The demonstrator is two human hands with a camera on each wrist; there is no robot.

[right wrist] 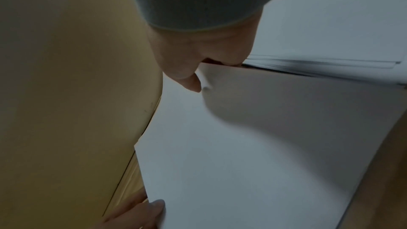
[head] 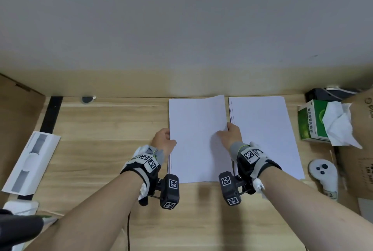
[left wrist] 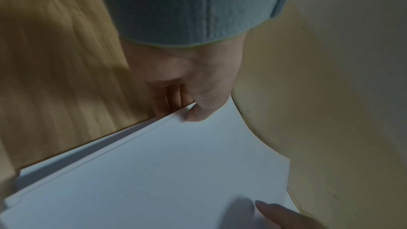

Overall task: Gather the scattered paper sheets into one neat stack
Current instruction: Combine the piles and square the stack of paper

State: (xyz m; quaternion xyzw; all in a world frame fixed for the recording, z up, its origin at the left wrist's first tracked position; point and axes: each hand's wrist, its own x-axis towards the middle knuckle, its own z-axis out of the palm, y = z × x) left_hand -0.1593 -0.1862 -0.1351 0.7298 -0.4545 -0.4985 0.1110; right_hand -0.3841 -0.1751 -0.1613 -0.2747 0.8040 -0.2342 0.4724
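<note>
— What do you see of my arms now?

— I see both forearms bare and reaching forward, side by side, each wrist with a grey cuff and a black strap. My left hand (head: 163, 139) has its thumb on top of the paper stack (head: 198, 139) at the left edge, the fingers curled under it.

— And the right one?

— My right hand (head: 232, 134) pinches the right edge of the top sheets, thumb on top, and the edge is lifted a little.

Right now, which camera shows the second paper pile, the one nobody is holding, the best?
The head view: the second paper pile lies whole on the desk, right of the pile both hands hold. The right wrist view shows only its edge and part of its top beyond the right hand. The left wrist view misses it.
</note>
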